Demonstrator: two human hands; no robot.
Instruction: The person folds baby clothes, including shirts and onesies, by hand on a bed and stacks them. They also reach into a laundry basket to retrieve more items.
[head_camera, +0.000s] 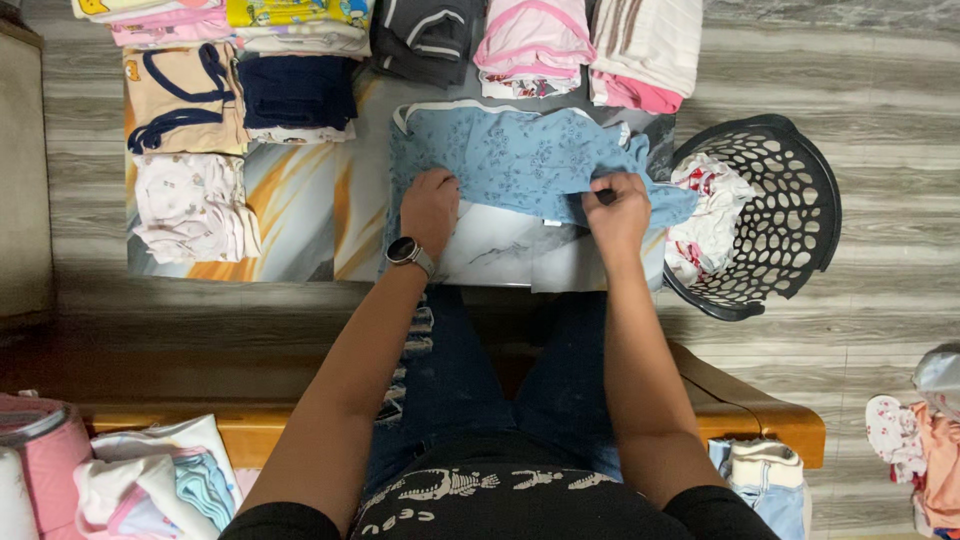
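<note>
Both hands are down on a light blue patterned garment spread on a low table with a marbled grey, white and orange top. Left hand, with a dark watch on its wrist, has its fingers curled down onto the garment's lower left edge; whether it pinches the cloth or only presses it cannot be told. Right hand is closed in a loose fist around a fold of the same garment near its lower right part.

That garment lies across the right half of the table, reaching from near the far edge toward the near edge, with its right end running to the table's right edge. Folded clothes stand in piles along the far edge, among them a pink pile and a dark striped pile. At the left edge sit a tan piece with navy trim, a navy pile beside it, and a pale pink pile nearer the person. Just beside the table's right edge a black perforated basket on the floor holds white and red clothes.
</note>
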